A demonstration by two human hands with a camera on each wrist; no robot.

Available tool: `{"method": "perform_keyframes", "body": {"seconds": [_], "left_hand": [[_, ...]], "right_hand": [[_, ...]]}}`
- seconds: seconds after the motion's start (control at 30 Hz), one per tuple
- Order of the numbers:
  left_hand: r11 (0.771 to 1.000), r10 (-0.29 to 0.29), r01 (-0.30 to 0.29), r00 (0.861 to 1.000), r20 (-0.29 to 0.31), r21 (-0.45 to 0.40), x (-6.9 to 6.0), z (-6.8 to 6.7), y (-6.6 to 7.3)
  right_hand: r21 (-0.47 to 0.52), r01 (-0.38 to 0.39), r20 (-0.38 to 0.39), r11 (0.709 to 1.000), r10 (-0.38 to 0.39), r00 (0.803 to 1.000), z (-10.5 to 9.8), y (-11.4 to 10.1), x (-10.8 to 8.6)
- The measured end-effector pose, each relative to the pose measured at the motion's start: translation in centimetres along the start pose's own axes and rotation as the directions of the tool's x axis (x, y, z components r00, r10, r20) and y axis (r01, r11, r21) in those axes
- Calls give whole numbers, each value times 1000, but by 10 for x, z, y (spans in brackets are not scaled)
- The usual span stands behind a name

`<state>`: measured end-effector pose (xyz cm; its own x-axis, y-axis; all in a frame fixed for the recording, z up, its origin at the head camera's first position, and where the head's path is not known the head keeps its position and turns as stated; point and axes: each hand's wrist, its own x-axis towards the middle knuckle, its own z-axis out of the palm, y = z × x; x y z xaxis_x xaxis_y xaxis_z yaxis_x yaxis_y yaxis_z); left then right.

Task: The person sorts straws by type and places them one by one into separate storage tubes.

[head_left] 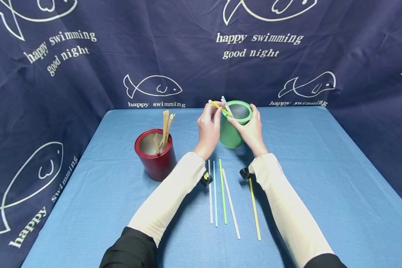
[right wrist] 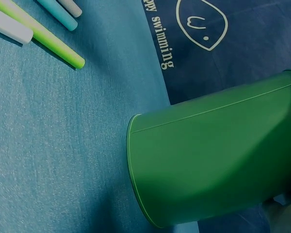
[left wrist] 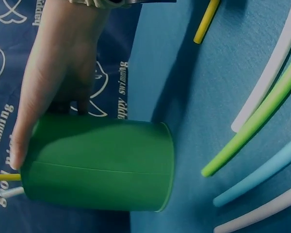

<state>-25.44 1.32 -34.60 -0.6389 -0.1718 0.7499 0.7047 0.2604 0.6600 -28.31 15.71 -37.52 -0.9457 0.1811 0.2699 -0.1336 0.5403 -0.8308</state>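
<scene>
A green can (head_left: 232,132) stands at the back of the table between the two hands. My right hand (head_left: 251,130) grips it near its rim, thumb on the near side and fingers on the far side; the left wrist view also shows this hold on the can (left wrist: 97,165). At the rim's left edge my left hand (head_left: 209,128) pinches a yellow straw (head_left: 215,104), which slants down across the can's mouth. A pale straw (head_left: 224,99) leans in the can and pokes out above the rim. The can (right wrist: 218,155) hides most of the right hand in the right wrist view.
Left of the hands is a red can (head_left: 157,162) with tan flat sticks (head_left: 165,126) in it. A green straw (head_left: 222,193), a blue straw (head_left: 215,197), white straws (head_left: 231,204) and another yellow straw (head_left: 254,212) lie on the blue cloth between the forearms. Dark curtains surround the table.
</scene>
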Motion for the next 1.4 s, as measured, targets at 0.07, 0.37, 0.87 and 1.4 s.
{"method": "perform_keyframes", "body": {"seconds": [0.07,0.37,0.87,1.4], "left_hand": [[999,-37,37,999,-9,8,0,1,-4],[987,-149,150,988,-30,59,0,5,-14],[955,-259,247,964,56,165,4,13,-17],[963,-270,269,961,61,31,1,8,-14]], "right_hand": [[1,1,-1,1000,-1,1000,0,0,0],[1,5,-13,1000,-5,1000,1,0,0],[1,7,-5,1000,-7,1000,0,-1,0],[3,13,-10,1000,-13,1000,0,0,-1]]}}
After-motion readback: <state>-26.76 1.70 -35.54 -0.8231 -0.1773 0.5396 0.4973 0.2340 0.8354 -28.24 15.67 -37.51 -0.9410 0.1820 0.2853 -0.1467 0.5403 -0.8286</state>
